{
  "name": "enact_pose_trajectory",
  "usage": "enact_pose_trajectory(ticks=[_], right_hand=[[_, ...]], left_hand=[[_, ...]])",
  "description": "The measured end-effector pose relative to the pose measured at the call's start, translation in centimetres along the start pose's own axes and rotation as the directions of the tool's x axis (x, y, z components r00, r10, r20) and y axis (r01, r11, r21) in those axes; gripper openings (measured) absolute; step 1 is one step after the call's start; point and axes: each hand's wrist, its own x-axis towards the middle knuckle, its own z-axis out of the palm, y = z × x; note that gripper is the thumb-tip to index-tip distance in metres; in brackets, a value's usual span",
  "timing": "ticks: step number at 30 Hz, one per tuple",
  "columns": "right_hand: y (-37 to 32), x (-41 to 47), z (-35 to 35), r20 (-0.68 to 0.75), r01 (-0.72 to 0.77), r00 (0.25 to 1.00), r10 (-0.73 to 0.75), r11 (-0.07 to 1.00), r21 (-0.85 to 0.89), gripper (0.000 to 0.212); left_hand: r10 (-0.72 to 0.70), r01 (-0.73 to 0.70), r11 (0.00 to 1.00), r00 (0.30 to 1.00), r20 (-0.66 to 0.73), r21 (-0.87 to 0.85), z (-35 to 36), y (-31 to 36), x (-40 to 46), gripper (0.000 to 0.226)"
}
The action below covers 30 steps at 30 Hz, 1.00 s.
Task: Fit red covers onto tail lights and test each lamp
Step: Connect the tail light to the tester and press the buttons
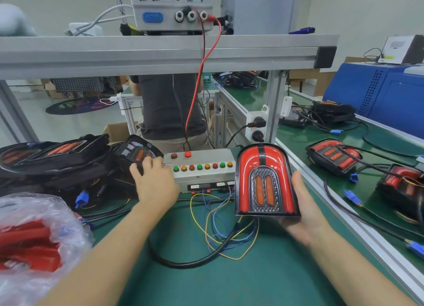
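My right hand (305, 211) holds a tail light (265, 182) from below and behind, thumb along its right edge. The lamp has a red arched cover and two orange strips in a grey centre, and its black cable (206, 257) loops down onto the green mat. My left hand (153, 182) rests at the left end of the grey test box (206, 177), fingers spread toward the pile of black tail lights (68, 159). The box carries a row of green, orange and red buttons, and one red button on top glows.
A clear bag of red covers (29, 246) lies at the front left. More tail lights (332, 156) with blue plugs lie on the right bench beyond the aluminium rail (339, 205). A power supply (174, 7) stands on the shelf above. A person stands behind the bench.
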Motion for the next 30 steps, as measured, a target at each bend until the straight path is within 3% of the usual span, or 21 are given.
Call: enact_pose_trajectory(ticks=[4, 8, 20, 30], right_hand=[[-0.2, 0.0, -0.1, 0.002, -0.001, 1.0, 0.001, 1.0, 0.013, 0.062], [-0.3, 0.1, -0.3, 0.007, -0.011, 1.0, 0.011, 1.0, 0.014, 0.063], [-0.6, 0.2, -0.7, -0.02, -0.028, 0.999, 0.028, 1.0, 0.001, 0.059], [-0.7, 0.1, -0.7, -0.045, -0.015, 0.999, 0.015, 1.0, -0.011, 0.061]], left_hand=[[0.079, -0.075, 0.979, 0.997, 0.014, -0.19, 0.1, 4.6, -1.4, 0.072], [0.15, -0.099, 0.944, 0.978, 0.143, -0.314, -0.2, 8.9, -1.3, 0.078], [0.032, 0.059, 0.951, 0.957, 0.288, -0.302, 1.3, 9.7, -0.3, 0.087], [0.036, 0.074, 0.946, 0.943, 0.33, -0.316, 0.7, 10.5, -0.3, 0.08]])
